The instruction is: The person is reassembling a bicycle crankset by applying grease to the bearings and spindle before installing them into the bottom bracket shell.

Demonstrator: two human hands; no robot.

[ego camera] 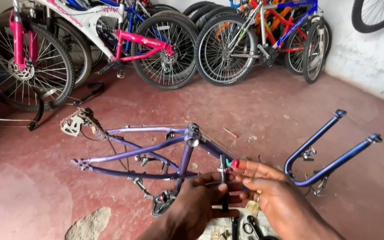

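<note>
Hands meet at six o'clock: left hand (196, 202) closed around a dark bolt-like part (223, 180) on the purple bike frame (156, 153), right hand (267, 186) half-open, fingertips pinching beside it. Fitting seems underway; steady alignment comes next.

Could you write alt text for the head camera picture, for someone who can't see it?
Two bare hands, left hand and right hand, meet around a thin dark rod above a stripped purple bicycle frame lying on a red floor. A blue fork lies to the right; bicycles lean along the back wall.

No packages, labels, signs, screens.
</note>
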